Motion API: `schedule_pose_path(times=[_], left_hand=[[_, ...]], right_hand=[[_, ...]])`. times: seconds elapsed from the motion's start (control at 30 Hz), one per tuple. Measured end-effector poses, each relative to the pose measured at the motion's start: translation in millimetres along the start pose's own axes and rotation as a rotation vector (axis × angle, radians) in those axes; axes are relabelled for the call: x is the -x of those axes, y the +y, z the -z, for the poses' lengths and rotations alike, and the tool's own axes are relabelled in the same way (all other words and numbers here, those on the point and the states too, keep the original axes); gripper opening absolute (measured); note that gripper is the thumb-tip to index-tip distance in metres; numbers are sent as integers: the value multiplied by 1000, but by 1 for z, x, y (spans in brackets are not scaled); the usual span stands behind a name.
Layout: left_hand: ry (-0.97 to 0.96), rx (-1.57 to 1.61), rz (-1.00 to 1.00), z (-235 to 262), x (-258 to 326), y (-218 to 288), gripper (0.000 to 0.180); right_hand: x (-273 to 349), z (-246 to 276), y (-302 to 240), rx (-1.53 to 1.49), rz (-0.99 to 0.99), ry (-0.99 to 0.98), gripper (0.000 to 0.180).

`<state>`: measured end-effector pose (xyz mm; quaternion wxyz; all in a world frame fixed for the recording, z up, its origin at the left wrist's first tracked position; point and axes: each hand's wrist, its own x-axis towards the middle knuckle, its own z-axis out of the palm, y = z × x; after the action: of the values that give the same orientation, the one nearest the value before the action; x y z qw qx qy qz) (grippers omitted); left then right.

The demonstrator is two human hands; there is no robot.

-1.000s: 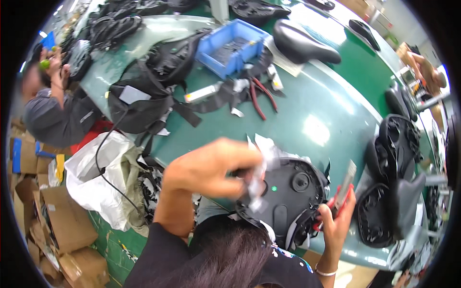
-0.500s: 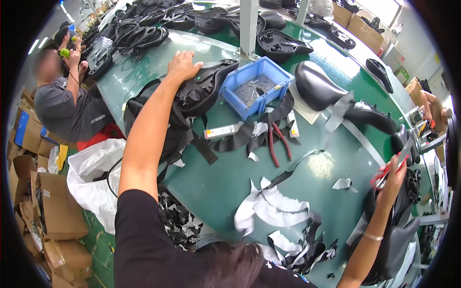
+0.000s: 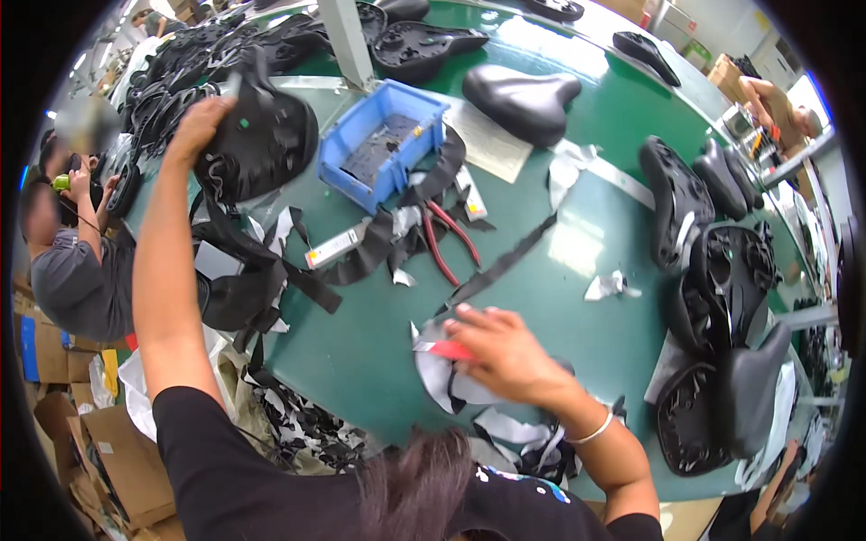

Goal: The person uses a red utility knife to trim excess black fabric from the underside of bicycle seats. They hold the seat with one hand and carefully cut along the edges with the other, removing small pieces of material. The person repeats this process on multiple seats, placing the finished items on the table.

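On the left side of the green worktable (image 3: 361, 361), the left hand (image 3: 200, 131) has its fingers hooked together over the edge of a bike saddle (image 3: 271, 149), underside showing and a little green dot on it; can't tell what the thumb's doing. That's just left of a blue plastic bin (image 3: 347, 187). The right hand (image 3: 510, 353) is nearer the body, fingers curled around a red-handled cutter (image 3: 446, 350), probably a utility knife but it's kinda blurry, right above some grey-white trimmings (image 3: 435, 379). There's a long black strip (image 3: 514, 257) just past that hand, red-handled pliers (image 3: 442, 257) near the bin, and a glossy black saddle (image 3: 523, 99) beyond them.
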<state>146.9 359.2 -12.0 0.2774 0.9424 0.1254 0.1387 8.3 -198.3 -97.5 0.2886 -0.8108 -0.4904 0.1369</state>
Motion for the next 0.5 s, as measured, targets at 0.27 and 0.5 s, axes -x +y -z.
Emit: schedule_pose_path(times=[0.27,0.5], left_hand=[[357,1102,181,-1,82,112,38],[1,1456,220,-114,197,177,39]], right_hand=[[128,-40,-83,12,-309,117,41],[292,13,-156,-599,-1019,-274,40]])
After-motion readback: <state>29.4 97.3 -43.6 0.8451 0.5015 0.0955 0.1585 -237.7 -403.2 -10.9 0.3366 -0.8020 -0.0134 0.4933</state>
